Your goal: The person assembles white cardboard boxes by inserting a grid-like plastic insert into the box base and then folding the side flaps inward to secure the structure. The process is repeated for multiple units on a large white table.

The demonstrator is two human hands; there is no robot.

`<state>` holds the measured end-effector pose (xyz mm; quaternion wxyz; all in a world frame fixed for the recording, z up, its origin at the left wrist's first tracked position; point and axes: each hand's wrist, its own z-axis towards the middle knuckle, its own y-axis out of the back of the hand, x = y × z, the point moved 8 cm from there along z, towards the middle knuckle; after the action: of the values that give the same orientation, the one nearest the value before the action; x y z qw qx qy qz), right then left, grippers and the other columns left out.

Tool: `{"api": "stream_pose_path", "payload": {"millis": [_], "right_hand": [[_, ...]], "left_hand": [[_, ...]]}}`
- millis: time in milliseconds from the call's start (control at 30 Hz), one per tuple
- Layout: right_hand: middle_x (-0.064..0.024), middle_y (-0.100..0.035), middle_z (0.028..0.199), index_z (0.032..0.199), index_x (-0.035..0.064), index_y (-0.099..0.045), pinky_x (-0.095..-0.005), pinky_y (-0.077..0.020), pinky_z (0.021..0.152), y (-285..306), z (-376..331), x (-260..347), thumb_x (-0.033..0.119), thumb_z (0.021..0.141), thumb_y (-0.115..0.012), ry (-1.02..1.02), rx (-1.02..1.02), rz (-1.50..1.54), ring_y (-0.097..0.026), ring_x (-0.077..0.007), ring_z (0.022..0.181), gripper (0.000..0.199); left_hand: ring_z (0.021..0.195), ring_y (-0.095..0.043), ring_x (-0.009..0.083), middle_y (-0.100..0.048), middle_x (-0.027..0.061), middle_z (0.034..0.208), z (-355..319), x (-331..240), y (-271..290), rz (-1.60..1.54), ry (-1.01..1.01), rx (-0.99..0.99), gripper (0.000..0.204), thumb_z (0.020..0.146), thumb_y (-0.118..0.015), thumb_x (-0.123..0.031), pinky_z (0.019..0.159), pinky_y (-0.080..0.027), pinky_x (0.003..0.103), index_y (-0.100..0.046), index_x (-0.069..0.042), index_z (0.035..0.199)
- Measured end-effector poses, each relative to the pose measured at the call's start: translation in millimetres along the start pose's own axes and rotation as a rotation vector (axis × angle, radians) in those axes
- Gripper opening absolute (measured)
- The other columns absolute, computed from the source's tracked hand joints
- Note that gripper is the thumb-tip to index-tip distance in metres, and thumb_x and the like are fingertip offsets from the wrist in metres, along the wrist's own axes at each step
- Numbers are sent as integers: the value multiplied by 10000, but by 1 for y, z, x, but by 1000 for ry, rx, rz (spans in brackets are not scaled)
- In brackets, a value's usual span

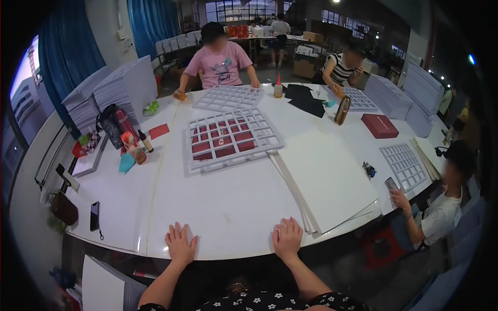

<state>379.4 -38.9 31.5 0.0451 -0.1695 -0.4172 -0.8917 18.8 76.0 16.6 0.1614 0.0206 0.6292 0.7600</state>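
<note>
My left hand (180, 243) lies flat at the near edge of the white table (223, 207), fingers spread and holding nothing. My right hand (288, 238) rests on the same edge farther right, its fingers apart and nothing in them. Just beyond it is a stack of large white sheets (327, 181). Ahead of both hands, mid-table, sits a grey grid frame (270, 136) with many square openings; through them shows a dark red box (223, 140). Another grid frame (228, 97) lies behind it.
Left: a phone (95, 215), bottles (134, 147) and tall stacks of grey panels (122, 88). Across the table, a person in pink (223, 65) and one in stripes (340, 67) work. At right, a seated person (441, 212) holds a phone (391, 184) near a grid panel (403, 165) and a red box (379, 126).
</note>
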Motion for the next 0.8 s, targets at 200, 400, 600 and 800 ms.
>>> {"api": "stream_pose_path", "payload": {"millis": [200,400,600,800], "right_hand": [[-143,-611,1205,1013,68,-665,-501,-390,992,5,-4,4,155,813,-691,15,13,-27,-513,-372,1235,220],[-117,-616,1199,999,90,-659,-496,-398,987,-3,0,7,155,824,-680,-29,0,-20,-531,-342,1206,188],[-89,-629,1149,983,104,-633,-476,-416,956,-6,-4,0,186,815,-680,-18,-40,-32,-566,-306,1162,194],[-69,-640,1142,957,98,-639,-436,-415,960,7,-11,-2,176,826,-669,-59,-54,-28,-576,-271,1158,156]], "left_hand": [[1437,-272,472,-382,286,1512,-5,-1,1,-47,4,-17,620,948,-591,-443,1155,-192,583,-493,-41,1410],[1449,-270,440,-382,267,1520,-2,6,3,-33,18,-12,616,952,-584,-431,1169,-191,560,-486,-45,1422],[1465,-258,420,-365,242,1544,-4,11,-4,-18,60,33,610,945,-590,-409,1180,-185,544,-488,-54,1430],[1461,-275,398,-384,216,1542,-9,3,-7,-3,54,14,558,973,-565,-389,1168,-213,522,-493,-63,1421]]}}
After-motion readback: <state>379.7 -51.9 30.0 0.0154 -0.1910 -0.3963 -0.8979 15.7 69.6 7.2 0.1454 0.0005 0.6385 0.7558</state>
